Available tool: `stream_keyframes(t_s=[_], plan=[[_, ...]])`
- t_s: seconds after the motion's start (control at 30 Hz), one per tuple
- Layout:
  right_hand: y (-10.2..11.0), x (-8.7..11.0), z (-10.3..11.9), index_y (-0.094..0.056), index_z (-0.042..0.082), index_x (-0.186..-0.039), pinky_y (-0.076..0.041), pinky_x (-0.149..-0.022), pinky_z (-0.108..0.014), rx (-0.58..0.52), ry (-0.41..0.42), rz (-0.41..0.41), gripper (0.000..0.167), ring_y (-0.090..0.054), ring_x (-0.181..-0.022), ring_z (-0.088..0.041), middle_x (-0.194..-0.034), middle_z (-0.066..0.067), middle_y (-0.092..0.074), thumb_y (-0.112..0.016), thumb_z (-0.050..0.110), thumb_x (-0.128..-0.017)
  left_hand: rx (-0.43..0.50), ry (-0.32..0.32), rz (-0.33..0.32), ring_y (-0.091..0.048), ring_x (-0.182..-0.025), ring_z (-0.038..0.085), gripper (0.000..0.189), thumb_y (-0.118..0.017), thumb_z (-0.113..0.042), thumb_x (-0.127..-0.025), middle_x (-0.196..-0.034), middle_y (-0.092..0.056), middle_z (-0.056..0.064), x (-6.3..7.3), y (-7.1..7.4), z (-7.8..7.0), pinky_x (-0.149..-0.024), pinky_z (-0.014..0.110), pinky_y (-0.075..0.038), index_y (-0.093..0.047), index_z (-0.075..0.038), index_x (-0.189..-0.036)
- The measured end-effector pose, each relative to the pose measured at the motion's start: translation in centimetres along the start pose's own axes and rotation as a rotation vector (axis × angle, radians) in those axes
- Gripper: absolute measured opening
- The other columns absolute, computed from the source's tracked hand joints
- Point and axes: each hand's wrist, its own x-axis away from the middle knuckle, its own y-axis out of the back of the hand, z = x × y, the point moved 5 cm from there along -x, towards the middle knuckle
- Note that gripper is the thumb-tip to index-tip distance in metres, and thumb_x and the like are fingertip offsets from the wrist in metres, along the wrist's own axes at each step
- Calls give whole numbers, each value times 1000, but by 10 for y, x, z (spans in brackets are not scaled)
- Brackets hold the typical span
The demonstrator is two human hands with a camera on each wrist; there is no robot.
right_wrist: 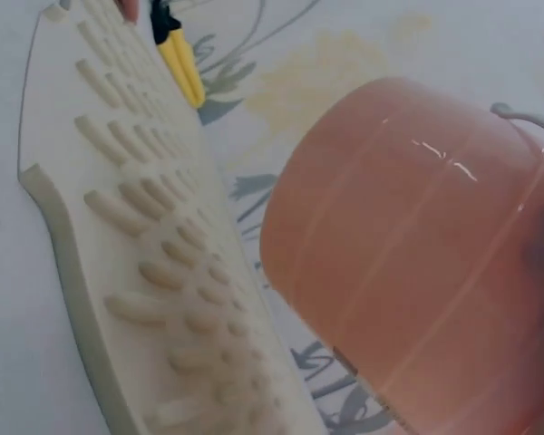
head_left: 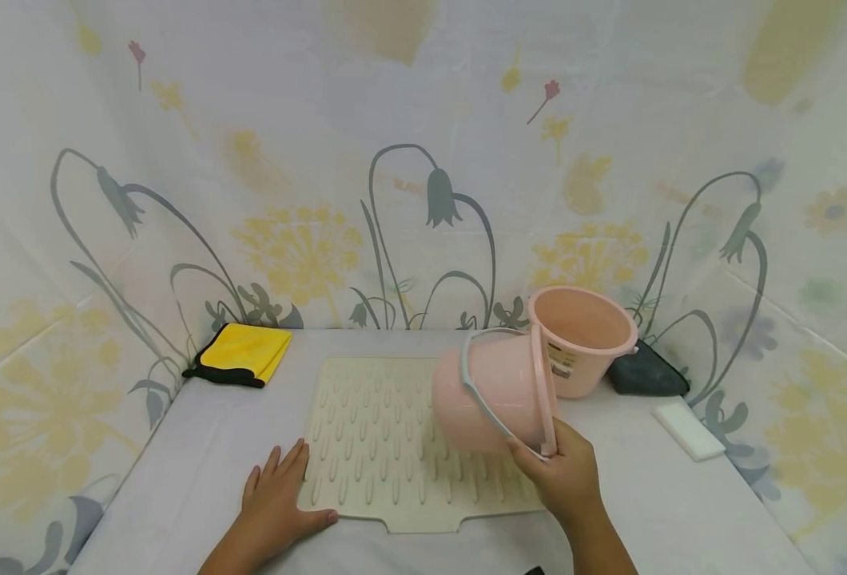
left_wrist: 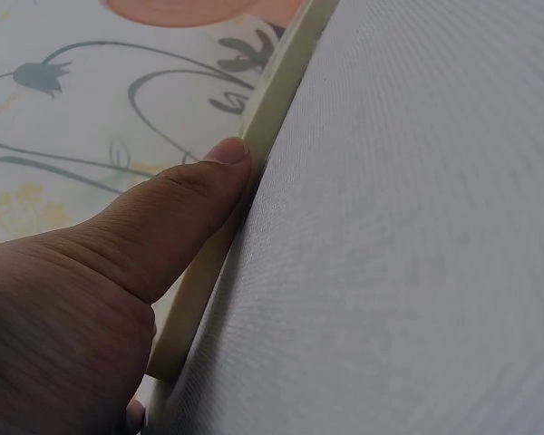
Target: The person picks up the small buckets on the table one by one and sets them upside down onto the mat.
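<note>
A pink bucket (head_left: 491,391) with a grey handle lies tilted on its side in the air, its mouth turned to the right. My right hand (head_left: 563,475) grips its rim from below, over the right part of a cream ridged mat (head_left: 373,431). In the right wrist view the bucket (right_wrist: 408,254) hangs beside the raised ridges of the mat (right_wrist: 163,263). My left hand (head_left: 276,503) rests at the mat's lower left corner with fingers spread and straight. Seen from the left wrist, its thumb (left_wrist: 177,213) lies along the mat's edge (left_wrist: 286,82).
Behind the held bucket stands a second pink bucket (head_left: 585,327), upright. A dark pouch-like thing (head_left: 646,371) lies beside it, and a white sponge block (head_left: 688,430) lies at the right. A folded yellow cloth with black edging (head_left: 251,351) sits at the back left.
</note>
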Motion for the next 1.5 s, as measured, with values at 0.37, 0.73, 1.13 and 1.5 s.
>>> stream_keyframes(t_s=[0.37, 0.73, 1.13, 1.5], plan=[[-21, -3, -6, -72, -8, -114, -55, -83, -15, -171, -75, 1, 33, -73, -101, -17, -110, -17, -77, -81, 11, -89, -12, -7, 7, -3, -155, 59, 142, -88, -74, -62, -171, -21, 25, -4, 2, 0, -116, 80, 2, -27, 5, -162], [-37, -2, -7, -63, -14, -119, -59, -83, -22, -500, -207, 29, 31, -71, -97, -12, -104, -1, -72, -72, 0, -94, -23, -28, 11, -5, -155, 59, 140, -87, -75, -62, -171, -22, 25, -7, 4, -2, -115, 82, 1, -30, 5, -161], [-42, 1, -8, -63, -13, -116, -55, -68, -22, -533, -248, 34, 29, -62, -79, -11, -91, -2, -65, -73, 0, -93, -3, -52, -59, -23, -152, 57, 106, -77, -69, -82, -165, -34, 27, -2, 12, -17, -115, 80, -15, -42, -3, -158], [-44, 9, -11, -63, -11, -106, -50, -60, -22, -569, -254, 44, 18, -57, -70, -10, -82, 0, -61, -71, -6, -90, 529, -333, -109, -22, -159, 36, 93, -80, -42, -90, -173, -19, -2, 8, 18, -107, -118, 70, -31, -23, -40, -164]])
